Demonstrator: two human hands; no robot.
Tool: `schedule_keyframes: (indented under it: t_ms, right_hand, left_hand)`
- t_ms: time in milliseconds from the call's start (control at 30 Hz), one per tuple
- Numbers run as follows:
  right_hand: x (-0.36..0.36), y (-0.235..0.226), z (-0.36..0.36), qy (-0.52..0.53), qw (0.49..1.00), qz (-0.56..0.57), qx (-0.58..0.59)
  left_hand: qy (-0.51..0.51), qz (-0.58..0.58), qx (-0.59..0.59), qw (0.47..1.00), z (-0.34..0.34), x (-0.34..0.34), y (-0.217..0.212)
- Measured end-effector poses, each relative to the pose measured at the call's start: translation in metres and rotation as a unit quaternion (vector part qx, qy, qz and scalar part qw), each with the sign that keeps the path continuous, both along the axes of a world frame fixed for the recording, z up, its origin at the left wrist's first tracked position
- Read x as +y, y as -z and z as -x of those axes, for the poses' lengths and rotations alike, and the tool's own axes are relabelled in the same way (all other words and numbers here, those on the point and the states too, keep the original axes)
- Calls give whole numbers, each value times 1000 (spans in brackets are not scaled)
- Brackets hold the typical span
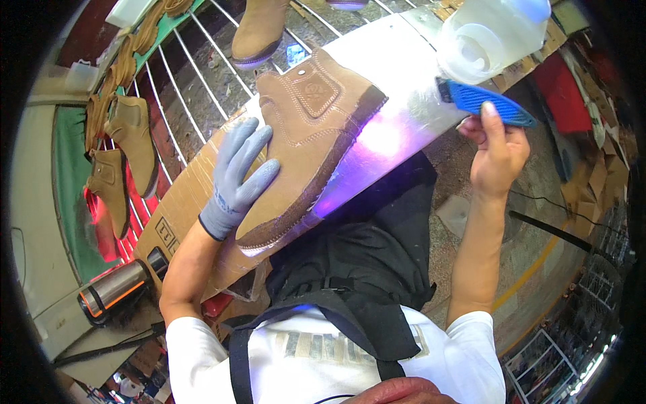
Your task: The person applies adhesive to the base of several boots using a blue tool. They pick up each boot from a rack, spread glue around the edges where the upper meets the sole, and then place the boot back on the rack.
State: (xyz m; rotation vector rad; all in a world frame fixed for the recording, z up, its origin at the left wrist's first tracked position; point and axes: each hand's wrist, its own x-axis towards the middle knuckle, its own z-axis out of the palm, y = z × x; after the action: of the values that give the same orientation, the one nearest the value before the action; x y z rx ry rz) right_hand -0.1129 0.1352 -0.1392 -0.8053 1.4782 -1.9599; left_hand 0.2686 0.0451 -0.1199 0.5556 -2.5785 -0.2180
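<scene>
A tan ankle boot [296, 138] with a dark brown sole lies on its side, its toe toward me. My left hand [239, 172], in a grey glove, holds the boot by its upper, with the fingers slightly spread over the leather. To the right, my bare right hand [496, 145] pinches a blue ridged brush handle [488, 102] between thumb and fingers. The brush's dark tip [444, 90] points left, just below a translucent plastic container [474, 50]. Purple-white light shines on the pale board [404, 87] beside the sole.
Metal rack bars [176, 87] run behind the boot, with another tan boot [259, 30] at the back. Two more tan boots stand at the left, one a tan boot [131, 138] near green cloth. A steel flask [118, 289] lies near the cardboard [182, 209]. Red material [565, 94] hangs at the right.
</scene>
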Motion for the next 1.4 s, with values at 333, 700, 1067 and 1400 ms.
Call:
schedule_keyframes:
  t_ms: [333, 700, 1067, 1400]
  right_hand:
    - [-29, -41, 74, 10, 979, -73, 189]
    - [-60, -63, 62, -35, 834, -169, 524]
    - [-73, -25, 93, -30, 958, -192, 213]
    - [-35, 4, 110, -128, 982, -83, -107]
  left_hand:
    - [109, 19, 97, 989, 99, -59, -50]
    - [-3, 149, 54, 987, 85, -27, -71]
    - [-38, 405, -221, 886, -7, 1, -128]
    - [-45, 443, -200, 873, -19, -23, -127]
